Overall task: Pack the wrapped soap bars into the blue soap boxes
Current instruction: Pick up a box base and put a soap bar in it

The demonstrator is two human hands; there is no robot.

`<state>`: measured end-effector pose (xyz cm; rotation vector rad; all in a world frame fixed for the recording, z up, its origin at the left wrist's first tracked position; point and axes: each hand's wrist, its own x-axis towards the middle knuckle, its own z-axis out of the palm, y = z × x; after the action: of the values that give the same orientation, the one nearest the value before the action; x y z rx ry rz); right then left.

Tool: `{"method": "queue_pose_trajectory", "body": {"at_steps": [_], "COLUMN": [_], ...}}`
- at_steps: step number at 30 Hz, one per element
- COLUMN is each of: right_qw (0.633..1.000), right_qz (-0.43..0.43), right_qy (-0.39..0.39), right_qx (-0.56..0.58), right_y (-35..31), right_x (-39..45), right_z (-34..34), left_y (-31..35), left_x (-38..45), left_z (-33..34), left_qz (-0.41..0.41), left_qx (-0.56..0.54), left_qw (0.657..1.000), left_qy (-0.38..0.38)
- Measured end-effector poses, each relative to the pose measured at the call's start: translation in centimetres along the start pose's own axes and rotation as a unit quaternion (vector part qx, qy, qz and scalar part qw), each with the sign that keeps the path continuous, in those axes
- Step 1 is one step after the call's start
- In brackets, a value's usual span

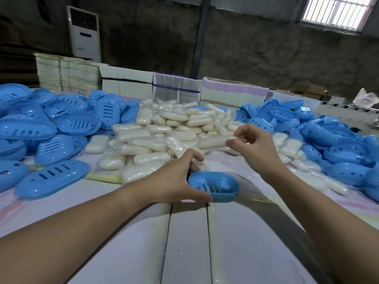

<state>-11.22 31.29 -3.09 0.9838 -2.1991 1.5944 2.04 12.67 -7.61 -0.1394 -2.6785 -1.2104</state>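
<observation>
Both forearms stretch far over the pale surface (188,242), the left hand (174,179) curled round the near left edge of an open blue soap box (215,186), while the right hand (252,143), raised above the soap pile (160,130), pinches a wrapped soap bar (213,141) between thumb and fingers

The near part of the counter (184,242) lies bare between the two forearms, leaving open room for a hand to move there. Farther back, a heap of wrapped soap bars (164,128) fills the middle. A pile of blue box halves (47,124) crowds the left side, and another blue pile (320,136) crowds the right, both spreading toward the near edge. An open blue soap box (215,186) sits just before the soap heap. Behind the piles, stacked cartons (127,83) wall off the far edge.
</observation>
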Motion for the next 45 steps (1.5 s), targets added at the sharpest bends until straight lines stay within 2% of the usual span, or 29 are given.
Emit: {"method": "queue_pose_trajectory", "body": {"at_steps": [3, 5, 7, 11, 15, 23, 35, 37, 40, 43, 45], "right_qw": [0.994, 0.987, 0.981, 0.976, 0.956, 0.958, 0.953, 0.966, 0.992, 0.984, 0.963], "right_qz": [0.042, 0.065, 0.070, 0.069, 0.063, 0.084, 0.086, 0.076, 0.078, 0.103, 0.119], "right_qy": [-0.038, -0.101, -0.165, -0.206, -0.272, -0.272, -0.284, -0.245, -0.099, 0.039, 0.081], "right_qx": [0.094, 0.111, 0.073, -0.001, -0.089, -0.041, -0.057, -0.035, -0.021, -0.138, -0.229], "right_y": [0.0, 0.2, 0.1, -0.5, -0.2, 0.4, 0.5, 1.0, 2.8, 5.6, 7.0], "right_x": [-1.9, -3.1, -3.8, -4.0, -4.1, -3.5, -3.6, -3.0, -0.8, 2.6, 4.7], "right_z": [-2.1, -2.6, -2.1, -1.4, -2.4, -3.5, -2.6, -2.8, -2.7, -2.7, -2.8], "left_y": [-0.2, -0.2, -0.3, -0.5, -0.5, -0.3, -0.2, -0.3, -0.3, -0.3, -0.4], "left_x": [0.2, 0.1, 0.1, 0.0, 0.1, 0.1, -0.1, 0.1, 0.1, 0.1, 0.2], "left_z": [0.5, 0.6, 0.5, 0.3, 0.3, 0.3, 0.3, 0.3, 0.2, 0.4, 0.4], "left_qz": [-0.017, -0.020, -0.014, -0.001, -0.004, -0.007, 0.002, 0.009, 0.005, -0.002, -0.001], "left_qx": [-0.024, -0.023, -0.009, -0.017, -0.014, -0.019, -0.016, -0.013, 0.006, 0.028, 0.033], "left_qw": [0.999, 0.999, 0.999, 1.000, 0.999, 1.000, 1.000, 1.000, 1.000, 1.000, 0.999], "left_qy": [0.018, 0.026, 0.027, 0.026, 0.029, 0.017, 0.011, 0.012, 0.009, -0.005, -0.008]}}
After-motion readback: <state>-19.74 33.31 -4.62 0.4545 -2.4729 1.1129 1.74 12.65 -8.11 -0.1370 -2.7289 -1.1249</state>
